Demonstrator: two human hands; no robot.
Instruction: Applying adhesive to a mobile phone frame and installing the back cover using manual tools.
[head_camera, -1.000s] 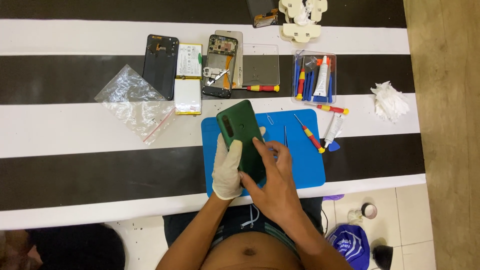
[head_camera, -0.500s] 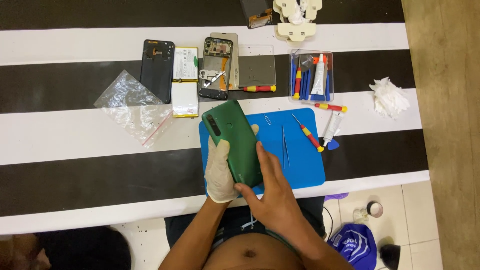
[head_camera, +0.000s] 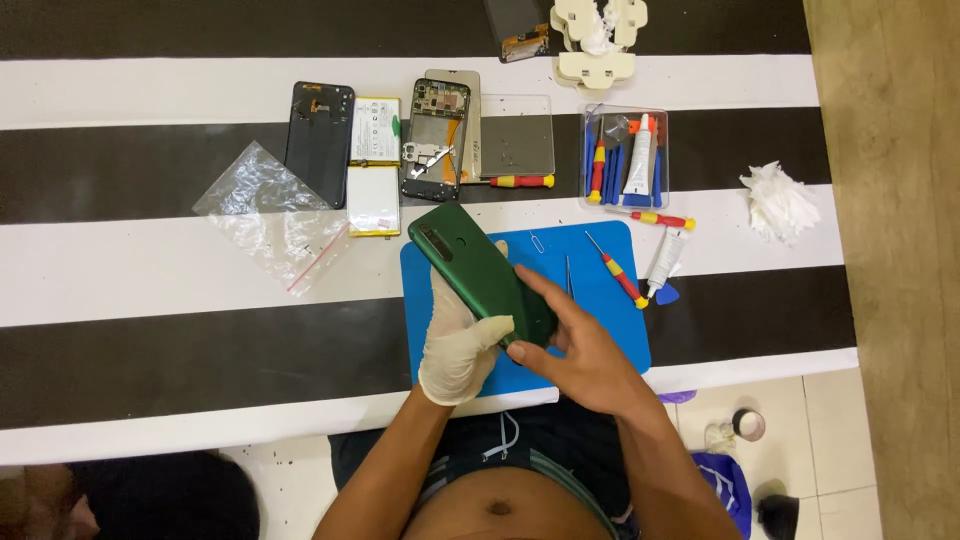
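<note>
Gloved left hand (head_camera: 458, 345) grips green phone (head_camera: 482, 272); right hand (head_camera: 580, 345) clasps its 5 o'clock end. Press edges evenly over mat (head_camera: 610, 330).

This is a phone-repair workbench, set up in what looks like a home or a small shop. The black-and-white striped bench (head_camera: 150, 280) carries a blue work mat (head_camera: 610, 330) at 6 o'clock, a clear tray of small screwdrivers (head_camera: 625, 160) at 1 o'clock, and an opened phone with its board showing (head_camera: 435, 140) at 12 o'clock. Pale floor tiles (head_camera: 820, 440) lie below.
</note>
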